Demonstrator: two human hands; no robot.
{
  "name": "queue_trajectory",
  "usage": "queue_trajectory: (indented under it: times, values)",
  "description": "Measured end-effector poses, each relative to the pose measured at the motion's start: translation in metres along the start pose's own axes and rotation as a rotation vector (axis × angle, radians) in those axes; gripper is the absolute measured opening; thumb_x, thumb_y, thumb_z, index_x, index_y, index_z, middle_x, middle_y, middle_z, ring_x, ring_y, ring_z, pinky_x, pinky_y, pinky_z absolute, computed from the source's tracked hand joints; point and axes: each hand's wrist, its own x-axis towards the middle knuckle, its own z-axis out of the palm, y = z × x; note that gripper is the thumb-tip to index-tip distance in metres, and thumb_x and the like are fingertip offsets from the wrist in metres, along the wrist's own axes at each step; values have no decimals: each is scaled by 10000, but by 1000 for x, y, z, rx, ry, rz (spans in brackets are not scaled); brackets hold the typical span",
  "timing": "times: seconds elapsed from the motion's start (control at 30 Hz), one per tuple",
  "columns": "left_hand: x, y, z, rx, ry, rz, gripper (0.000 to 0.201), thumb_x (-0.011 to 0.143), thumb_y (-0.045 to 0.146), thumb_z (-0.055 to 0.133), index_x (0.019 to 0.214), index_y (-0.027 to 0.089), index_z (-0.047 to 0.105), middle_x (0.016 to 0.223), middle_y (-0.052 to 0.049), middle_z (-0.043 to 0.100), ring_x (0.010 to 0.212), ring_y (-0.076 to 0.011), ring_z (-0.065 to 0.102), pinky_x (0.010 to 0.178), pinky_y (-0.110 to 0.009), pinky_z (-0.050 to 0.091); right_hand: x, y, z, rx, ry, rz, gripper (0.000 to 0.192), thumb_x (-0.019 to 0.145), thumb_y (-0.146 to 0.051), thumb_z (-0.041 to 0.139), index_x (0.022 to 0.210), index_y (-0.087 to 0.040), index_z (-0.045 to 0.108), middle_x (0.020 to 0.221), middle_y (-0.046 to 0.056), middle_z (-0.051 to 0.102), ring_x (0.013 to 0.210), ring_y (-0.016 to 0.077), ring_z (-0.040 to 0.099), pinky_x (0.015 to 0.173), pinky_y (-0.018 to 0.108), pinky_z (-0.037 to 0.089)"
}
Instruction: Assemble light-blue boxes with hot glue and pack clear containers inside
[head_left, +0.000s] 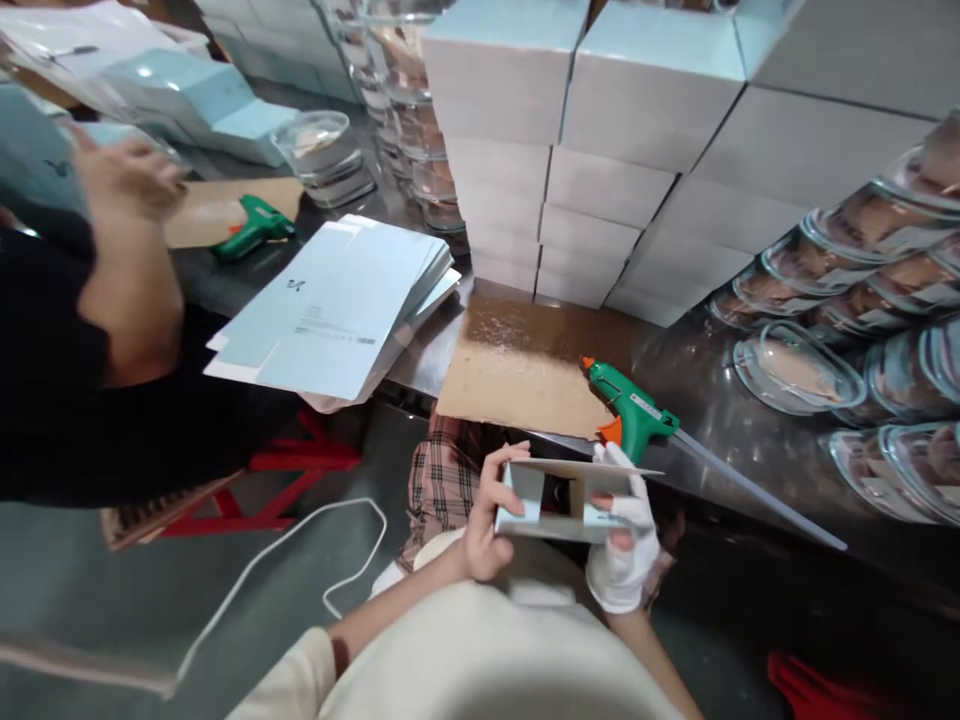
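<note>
Both hands hold a small folded box [564, 498] over the lap: the bare left hand [486, 520] grips its left end, the gloved right hand [624, 545] its right. A green glue gun [628, 405] lies on the counter [705, 385] beside brown cardboard [525, 375].

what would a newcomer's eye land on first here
Bottom centre, the left hand and the white-gloved right hand hold a small folded carton by its ends. Just above it, a green glue gun lies beside a brown cardboard sheet, and a wall of stacked white boxes fills the top.
</note>
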Motion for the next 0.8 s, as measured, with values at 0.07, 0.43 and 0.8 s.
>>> queue_trajectory:
  times: [0.07, 0.43, 0.8]
  values:
    - [-2, 0, 3, 86, -7, -58, 449, 979, 690, 551, 1219, 318, 482, 1479, -148, 503, 1491, -373, 475, 1222, -688, 308, 2, -11, 11, 41, 97, 82, 464, 969, -524, 601, 1329, -233, 569, 1493, 158, 590, 1298, 341, 652, 1099, 551, 507]
    - [9, -5, -53, 427, 56, -60, 387, 914, 574, 748, 1093, 231, 726, 1267, -133, 642, 1159, -299, 686, 926, -413, 573, 88, -20, -52, -761, -2, 469, 501, 871, -678, 563, 978, -208, 699, 1053, 150, 744, 1086, 341, 683, 1005, 474, 476]
    - [-1, -28, -45, 424, 199, -115, 377, 932, 592, 703, 1054, 235, 700, 1236, -102, 622, 1116, -275, 679, 899, -392, 561, 111, -9, -39, -330, -127, 748, 335, 720, -505, 655, 804, -181, 651, 655, 82, 719, 596, 240, 686, 549, 332, 525]
